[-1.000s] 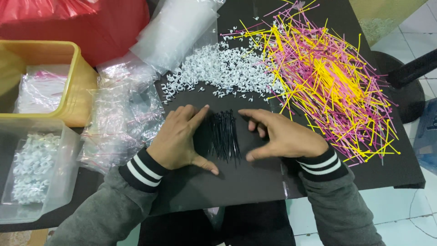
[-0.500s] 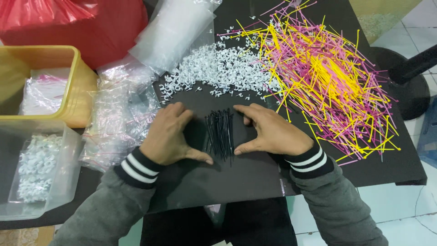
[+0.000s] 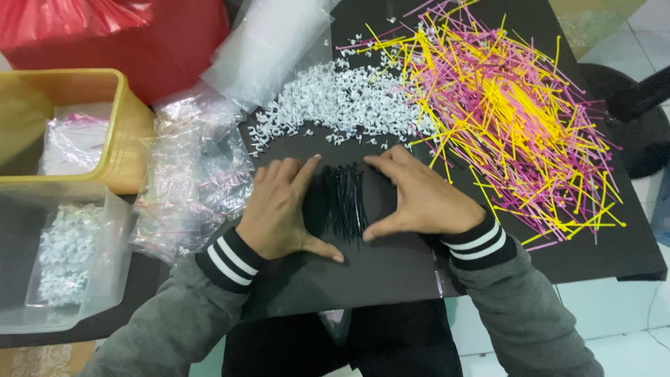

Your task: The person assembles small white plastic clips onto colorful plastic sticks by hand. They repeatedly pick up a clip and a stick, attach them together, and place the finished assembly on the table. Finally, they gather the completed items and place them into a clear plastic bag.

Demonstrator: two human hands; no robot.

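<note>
Black tabletop (image 3: pixel 391 272) over white tiled floor, crowded with sorting stock.

Far left: clear plastic tub (image 3: pixel 63 251) of white clips, yellow bin (image 3: pixel 132 132), heap of clear plastic bags (image 3: pixel 188 188). Left hand (image 3: pixel 283 209) and right hand (image 3: pixel 419 199), both open and flat, palms inward, press either side of a small bundle of thin black cable ties (image 3: pixel 345 199) at near centre. Beyond: loose white clips (image 3: pixel 335 105); right, pink and yellow ties (image 3: pixel 509 119). Risk: uneven squeeze could splay the bundle into the clips.
</note>
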